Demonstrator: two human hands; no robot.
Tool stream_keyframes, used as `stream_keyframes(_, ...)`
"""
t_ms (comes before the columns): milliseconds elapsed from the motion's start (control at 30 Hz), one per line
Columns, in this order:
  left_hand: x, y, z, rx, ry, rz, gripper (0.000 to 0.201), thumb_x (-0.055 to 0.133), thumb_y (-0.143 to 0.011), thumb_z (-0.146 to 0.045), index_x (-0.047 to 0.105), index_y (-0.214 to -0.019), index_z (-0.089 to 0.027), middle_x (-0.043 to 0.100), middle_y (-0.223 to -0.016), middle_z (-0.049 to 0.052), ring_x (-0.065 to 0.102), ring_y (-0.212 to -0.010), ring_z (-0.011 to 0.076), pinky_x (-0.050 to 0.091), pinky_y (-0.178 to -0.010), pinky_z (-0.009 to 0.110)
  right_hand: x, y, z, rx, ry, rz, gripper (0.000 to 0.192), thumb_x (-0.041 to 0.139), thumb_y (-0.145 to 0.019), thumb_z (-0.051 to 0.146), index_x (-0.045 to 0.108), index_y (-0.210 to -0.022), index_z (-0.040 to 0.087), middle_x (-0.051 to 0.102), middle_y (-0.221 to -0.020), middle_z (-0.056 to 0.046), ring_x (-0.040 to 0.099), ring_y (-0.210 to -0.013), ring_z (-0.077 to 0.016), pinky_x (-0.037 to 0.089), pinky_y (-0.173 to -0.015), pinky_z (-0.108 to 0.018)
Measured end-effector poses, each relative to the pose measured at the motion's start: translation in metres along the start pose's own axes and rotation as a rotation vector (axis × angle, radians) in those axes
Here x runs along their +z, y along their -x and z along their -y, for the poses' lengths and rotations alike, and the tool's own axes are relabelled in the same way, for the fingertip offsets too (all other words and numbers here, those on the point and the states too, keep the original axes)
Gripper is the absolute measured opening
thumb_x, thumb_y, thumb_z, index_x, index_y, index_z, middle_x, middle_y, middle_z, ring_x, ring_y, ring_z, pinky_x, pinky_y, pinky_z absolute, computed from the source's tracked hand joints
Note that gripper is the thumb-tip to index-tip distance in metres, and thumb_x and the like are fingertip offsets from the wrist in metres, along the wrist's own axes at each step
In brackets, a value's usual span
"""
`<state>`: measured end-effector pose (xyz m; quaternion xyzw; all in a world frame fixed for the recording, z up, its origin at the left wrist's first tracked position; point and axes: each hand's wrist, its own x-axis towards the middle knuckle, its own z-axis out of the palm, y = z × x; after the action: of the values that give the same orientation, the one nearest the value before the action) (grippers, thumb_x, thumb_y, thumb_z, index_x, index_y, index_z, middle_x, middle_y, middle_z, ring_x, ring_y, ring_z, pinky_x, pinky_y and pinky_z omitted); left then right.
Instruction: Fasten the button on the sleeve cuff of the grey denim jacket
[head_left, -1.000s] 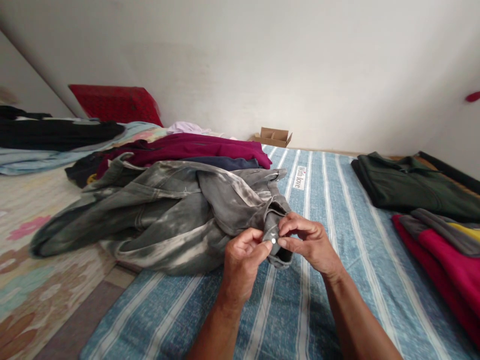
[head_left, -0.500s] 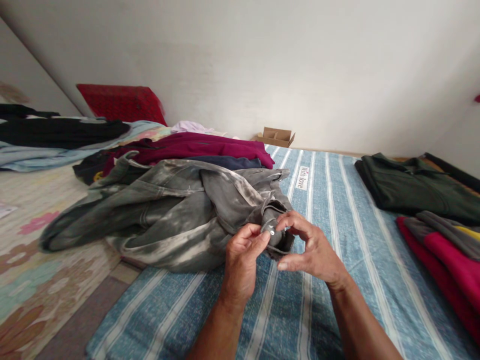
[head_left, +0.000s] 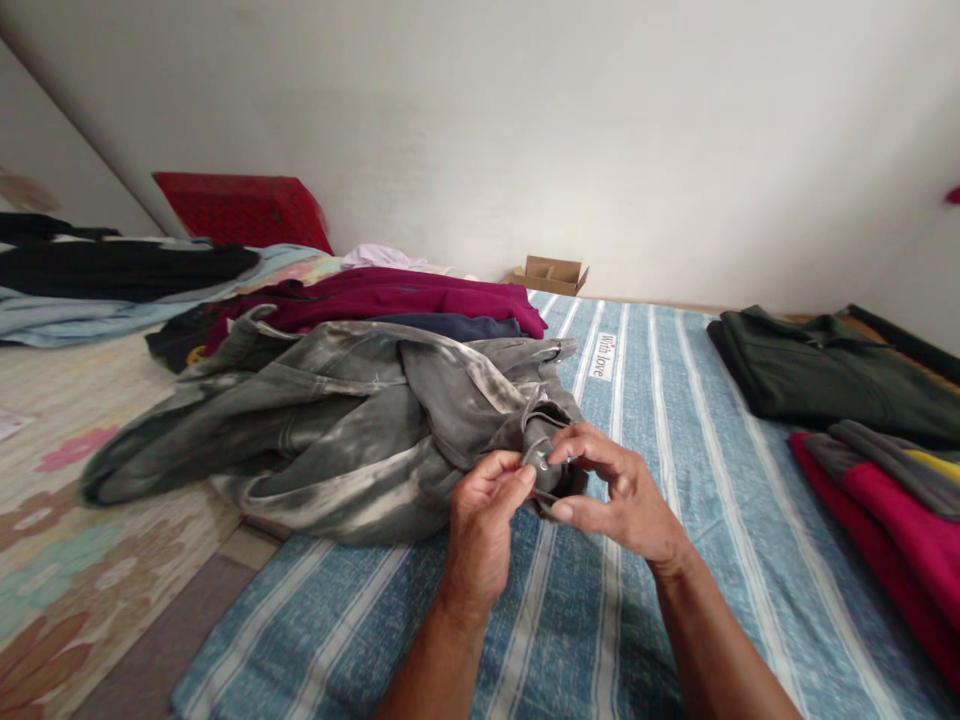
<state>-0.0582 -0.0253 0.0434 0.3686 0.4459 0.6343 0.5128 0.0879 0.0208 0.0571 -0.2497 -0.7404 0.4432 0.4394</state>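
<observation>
A faded grey denim jacket lies crumpled on a blue striped mattress. My left hand and my right hand both pinch the end of its sleeve cuff, where a small metal snap button shows between the fingertips. The right thumb sits under the cuff, the forefinger on top. The rest of the jacket spreads away to the left, partly over a floral sheet.
Behind the jacket lie a maroon garment and a navy one. Folded dark green clothes and a red-and-grey stack sit at the right. A small cardboard box stands by the wall, a red cushion at back left.
My right fingers loosened from the cuff half a second ago and have closed on it again. The button is turned and less exposed than a second ago. The jacket body has not moved.
</observation>
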Motion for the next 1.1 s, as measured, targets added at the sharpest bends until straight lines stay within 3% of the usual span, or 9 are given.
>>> stream_keyframes(267,0.0,0.002,0.003,0.024,-0.119,0.0,0.014,0.064,-0.071,-0.029,0.061,-0.073,-0.015,0.054,-0.062,-0.003,0.045,-0.058,0.0087,0.035,-0.056,0.02,0.002,0.0,-0.004,0.032,-0.026,-0.069,0.004,0.066,-0.076,0.024,0.064,-0.08,0.023,0.06,-0.09,-0.003,0.055,-0.08,-0.0169,0.042,-0.068,-0.032)
stream_keyframes(500,0.001,0.004,0.0,0.055,-0.27,0.051,0.017,0.061,-0.075,-0.032,0.06,-0.075,-0.015,0.053,-0.061,-0.003,0.045,-0.056,0.0093,0.035,-0.053,0.02,-0.001,0.002,-0.006,0.052,-0.051,-0.081,0.003,0.068,-0.075,0.024,0.066,-0.076,0.023,0.062,-0.085,-0.003,0.055,-0.074,-0.0154,0.043,-0.064,-0.03)
stream_keyframes(1100,-0.003,0.003,0.001,0.324,-0.567,0.137,0.015,0.052,-0.084,-0.027,0.059,-0.079,-0.015,0.052,-0.063,-0.003,0.046,-0.058,0.0084,0.039,-0.056,0.019,-0.009,0.002,-0.004,0.088,-0.049,0.008,0.013,0.066,-0.078,0.03,0.069,-0.072,0.019,0.062,-0.076,-0.002,0.056,-0.074,-0.0143,0.043,-0.067,-0.029)
